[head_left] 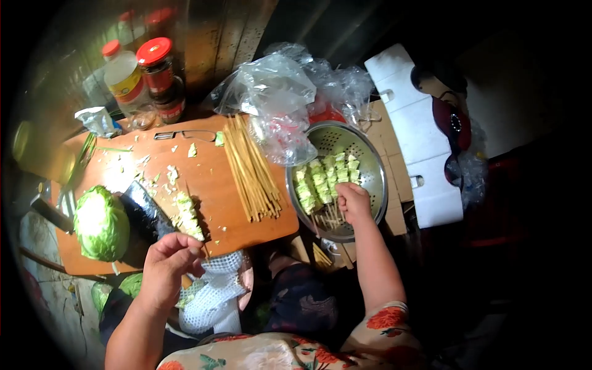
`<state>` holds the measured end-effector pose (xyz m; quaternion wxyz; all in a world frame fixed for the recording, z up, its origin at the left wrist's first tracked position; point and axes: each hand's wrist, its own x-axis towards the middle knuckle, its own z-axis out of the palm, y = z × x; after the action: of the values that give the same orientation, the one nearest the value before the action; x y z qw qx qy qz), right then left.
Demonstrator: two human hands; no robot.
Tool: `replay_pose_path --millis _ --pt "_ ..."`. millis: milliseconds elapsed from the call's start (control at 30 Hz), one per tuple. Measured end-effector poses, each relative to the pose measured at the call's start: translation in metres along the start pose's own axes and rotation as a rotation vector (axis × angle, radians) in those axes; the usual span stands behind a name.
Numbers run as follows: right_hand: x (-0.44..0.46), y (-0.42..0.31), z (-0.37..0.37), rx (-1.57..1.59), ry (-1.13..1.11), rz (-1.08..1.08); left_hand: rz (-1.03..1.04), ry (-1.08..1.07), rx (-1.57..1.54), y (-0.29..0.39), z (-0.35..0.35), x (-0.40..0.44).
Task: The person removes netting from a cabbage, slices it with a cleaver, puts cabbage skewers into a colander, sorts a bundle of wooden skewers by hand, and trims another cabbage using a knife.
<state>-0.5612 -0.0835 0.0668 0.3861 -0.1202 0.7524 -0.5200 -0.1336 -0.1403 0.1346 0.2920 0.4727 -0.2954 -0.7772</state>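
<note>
Between the fingertips of my left hand (174, 265) is the lower end of a skewer threaded with cabbage pieces (187, 214), held over the front of the wooden board (216, 172). My right hand (353, 202) is closed at the stick ends inside a metal colander (376, 213), where several cabbage skewers (320, 180) lie side by side. Its fingertips hide what they pinch. A bundle of bare sticks (250, 172) lies on the board's right part. Left of my left hand are a whole cabbage (102, 223) and a dark cleaver blade (145, 209).
Bottles and red-lidded jars (155, 65) stand behind the board. Clear plastic bags (277, 86) lie behind the colander. To the right is a white foam box piece (419, 142) beside cardboard. White netting (213, 296) hangs below the board's front edge.
</note>
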Motion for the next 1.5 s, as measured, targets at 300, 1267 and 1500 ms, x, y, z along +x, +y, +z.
replay_pose_path --millis 300,1267,1500 --pt "-0.152 0.005 0.101 -0.799 -1.004 -0.14 0.1 -0.045 -0.008 0.02 -0.011 -0.016" --pt "-0.235 0.047 0.232 -1.249 -0.726 -0.769 0.697 0.546 0.025 0.059 -0.159 -0.045" --pt "-0.243 0.051 0.253 -1.335 -0.775 -0.678 0.441 0.646 0.441 0.06 -0.2 -0.01"
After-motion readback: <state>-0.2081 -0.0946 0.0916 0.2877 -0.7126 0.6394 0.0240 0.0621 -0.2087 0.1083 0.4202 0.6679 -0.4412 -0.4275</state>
